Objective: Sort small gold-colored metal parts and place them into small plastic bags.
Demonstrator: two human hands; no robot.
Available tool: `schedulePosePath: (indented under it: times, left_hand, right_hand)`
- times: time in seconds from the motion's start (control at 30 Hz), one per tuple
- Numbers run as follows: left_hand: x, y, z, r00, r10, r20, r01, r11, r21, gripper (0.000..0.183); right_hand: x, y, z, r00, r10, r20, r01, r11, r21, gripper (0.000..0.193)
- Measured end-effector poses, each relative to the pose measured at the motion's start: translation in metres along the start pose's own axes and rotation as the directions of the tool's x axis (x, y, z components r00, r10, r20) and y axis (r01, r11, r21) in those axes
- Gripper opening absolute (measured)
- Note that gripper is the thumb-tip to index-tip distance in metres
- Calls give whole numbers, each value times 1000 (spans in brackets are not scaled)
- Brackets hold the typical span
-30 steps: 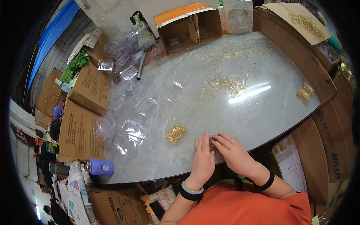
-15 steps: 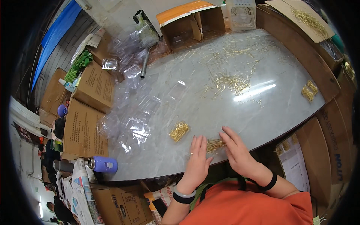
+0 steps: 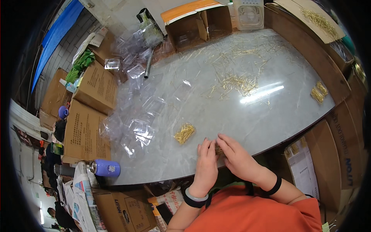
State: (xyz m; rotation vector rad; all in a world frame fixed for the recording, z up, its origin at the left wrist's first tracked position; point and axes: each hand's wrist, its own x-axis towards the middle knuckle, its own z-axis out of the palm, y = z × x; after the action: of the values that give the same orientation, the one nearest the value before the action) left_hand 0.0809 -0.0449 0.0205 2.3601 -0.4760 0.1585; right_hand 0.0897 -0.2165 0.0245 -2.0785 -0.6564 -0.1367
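Observation:
Between my two hands lies a small bundle of thin gold-coloured metal pins (image 3: 219, 149) on the table near its front edge, mostly hidden by my fingers. My left hand (image 3: 206, 166) presses along its left side with the fingers together. From the other side, my right hand (image 3: 239, 160) cups the same bundle, its fingers curving over the top. A clear plastic tray filled with gold pins (image 3: 184, 133) sits just left of my left hand. Farther back is a loose heap of pins (image 3: 241, 84).
Clear plastic trays (image 3: 141, 133) cover the table's left part, with a metal tube (image 3: 148, 66) behind them. A purple bottle (image 3: 107, 168) stands at the front left corner. Two filled packs (image 3: 319, 92) lie near the right edge. A cardboard box (image 3: 181, 36) and a fan (image 3: 249, 15) stand at the back.
My hands have come closer together, the right one moving left, and close round the pin bundle, which now shows less between them.

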Motion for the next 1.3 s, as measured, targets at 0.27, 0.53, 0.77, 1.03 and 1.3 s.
schedulePosePath:
  times: [0.27, 0.53, 0.77, 1.03, 1.3]
  left_hand:
    - [-4, -1, 8, 997, 77, 0, -76, 996, 53, 56]
    - [-5, -1, 6, 996, 84, 17, -85, 995, 52, 58]
    - [-5, 4, -3, 997, 65, 30, -65, 998, -20, 55]
    - [-6, 1, -2, 994, 102, 48, -103, 995, 19, 61]
    - [-6, 1, -2, 993, 93, 66, -97, 993, 61, 65]
  right_hand:
    - [16, 6, -27, 995, -103, 3, 98, 938, -333, 53]
    - [26, 28, -29, 989, -114, 91, 136, 949, -286, 24]
    - [20, 21, -30, 988, -150, -22, 134, 929, -344, 19]
    - [14, 14, -23, 990, -139, -9, 123, 905, -406, 26]
    - [-1, -6, -9, 999, 4, -45, -8, 996, -94, 48]
